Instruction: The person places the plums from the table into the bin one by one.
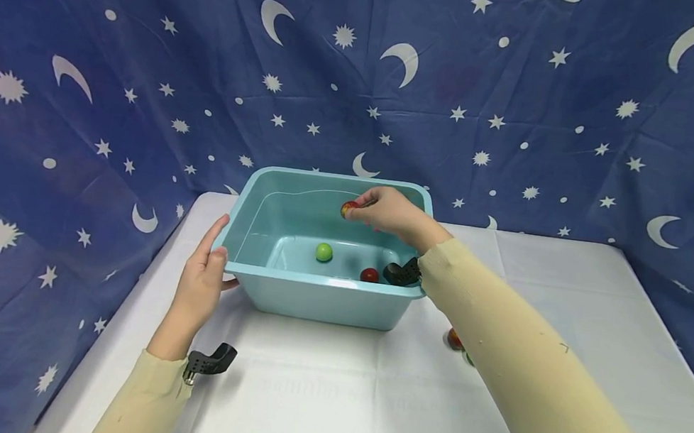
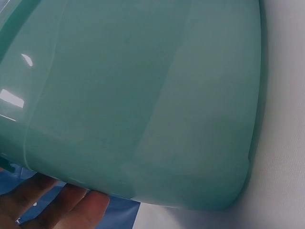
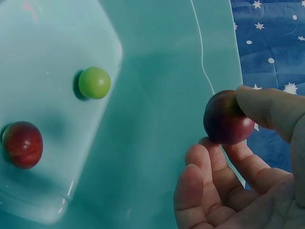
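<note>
A pale blue-green plastic basin (image 1: pixel 318 302) stands on the white-covered table. My left hand (image 1: pixel 201 282) holds it by the left rim, thumb near the front corner; in the left wrist view its fingertips (image 2: pixel 95 207) lie against the outer wall. Over the basin's inside, my right hand (image 1: pixel 395 215) pinches a small red apple (image 3: pixel 226 119) between thumb and fingers. Down on the basin floor lie a small green ball-shaped fruit (image 1: pixel 324 252) and another red apple (image 3: pixel 23 144), apart from each other.
On the table right of the basin, a red-orange fruit (image 1: pixel 454 339) and a green one (image 1: pixel 468 359) are partly covered by my right sleeve (image 1: pixel 517 357). A blue curtain (image 1: pixel 334 101) with moons and stars hangs close behind the basin.
</note>
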Action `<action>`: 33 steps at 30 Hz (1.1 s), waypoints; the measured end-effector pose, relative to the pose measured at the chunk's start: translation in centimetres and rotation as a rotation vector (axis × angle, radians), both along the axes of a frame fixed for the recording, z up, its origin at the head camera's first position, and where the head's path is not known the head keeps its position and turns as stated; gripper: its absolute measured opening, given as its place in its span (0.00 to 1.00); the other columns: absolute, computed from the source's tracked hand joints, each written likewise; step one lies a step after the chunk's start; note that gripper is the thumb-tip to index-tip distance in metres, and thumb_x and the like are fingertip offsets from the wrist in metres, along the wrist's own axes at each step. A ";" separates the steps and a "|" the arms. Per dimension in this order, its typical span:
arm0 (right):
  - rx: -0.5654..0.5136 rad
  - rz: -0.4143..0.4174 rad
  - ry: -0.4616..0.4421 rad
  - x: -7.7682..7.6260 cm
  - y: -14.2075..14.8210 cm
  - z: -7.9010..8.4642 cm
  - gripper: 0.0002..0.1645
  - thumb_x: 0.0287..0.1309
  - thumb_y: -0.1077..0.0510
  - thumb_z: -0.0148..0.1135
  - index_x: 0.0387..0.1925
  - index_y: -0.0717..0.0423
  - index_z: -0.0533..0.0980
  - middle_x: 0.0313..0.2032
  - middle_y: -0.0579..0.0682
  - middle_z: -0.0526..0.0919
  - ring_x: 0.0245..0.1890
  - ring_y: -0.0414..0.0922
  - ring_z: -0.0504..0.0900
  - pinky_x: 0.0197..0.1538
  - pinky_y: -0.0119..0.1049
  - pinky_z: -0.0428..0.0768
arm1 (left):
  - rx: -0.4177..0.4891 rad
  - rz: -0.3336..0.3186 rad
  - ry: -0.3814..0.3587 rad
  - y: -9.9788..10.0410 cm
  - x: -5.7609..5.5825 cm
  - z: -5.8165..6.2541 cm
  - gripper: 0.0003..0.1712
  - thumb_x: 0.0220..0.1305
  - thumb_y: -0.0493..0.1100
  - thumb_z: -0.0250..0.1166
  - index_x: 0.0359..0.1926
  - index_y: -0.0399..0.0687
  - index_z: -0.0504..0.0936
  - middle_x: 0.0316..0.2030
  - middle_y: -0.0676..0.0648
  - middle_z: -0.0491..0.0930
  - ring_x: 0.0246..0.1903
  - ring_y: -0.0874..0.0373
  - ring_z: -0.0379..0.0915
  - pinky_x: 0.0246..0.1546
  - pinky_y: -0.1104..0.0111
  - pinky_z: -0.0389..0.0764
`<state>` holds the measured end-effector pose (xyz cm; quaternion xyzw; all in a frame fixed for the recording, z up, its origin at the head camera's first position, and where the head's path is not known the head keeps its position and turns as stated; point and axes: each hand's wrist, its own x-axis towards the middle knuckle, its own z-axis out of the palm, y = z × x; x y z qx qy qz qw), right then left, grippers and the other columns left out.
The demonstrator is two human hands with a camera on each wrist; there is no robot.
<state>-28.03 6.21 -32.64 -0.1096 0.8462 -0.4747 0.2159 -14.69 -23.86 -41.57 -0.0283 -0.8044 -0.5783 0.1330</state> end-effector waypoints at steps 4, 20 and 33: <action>-0.005 0.010 -0.006 0.3 0.4 0.3 0.20 0.60 0.52 0.66 0.50 0.57 0.73 0.45 0.54 0.76 0.43 0.49 0.73 0.46 0.41 0.77 | -0.002 -0.001 -0.003 0.1 0.0 -0.1 0.29 0.75 0.50 0.40 0.74 0.71 0.55 0.71 0.44 0.53 0.57 0.38 0.67 0.38 0.47 0.82; -0.119 -0.102 0.141 2.1 9.1 2.8 0.32 0.59 0.46 0.66 0.59 0.56 0.70 0.52 0.52 0.77 0.53 0.51 0.76 0.55 0.47 0.77 | -0.018 -0.014 0.001 0.1 -0.2 0.0 0.28 0.76 0.51 0.39 0.73 0.73 0.55 0.71 0.42 0.54 0.57 0.37 0.66 0.38 0.49 0.83; -0.007 -0.185 0.201 5.2 16.6 -2.0 0.36 0.58 0.37 0.64 0.60 0.54 0.70 0.52 0.51 0.77 0.50 0.47 0.75 0.50 0.41 0.77 | -0.001 -0.024 0.002 -0.1 0.0 0.1 0.28 0.75 0.49 0.38 0.73 0.73 0.55 0.70 0.42 0.56 0.56 0.36 0.67 0.38 0.51 0.83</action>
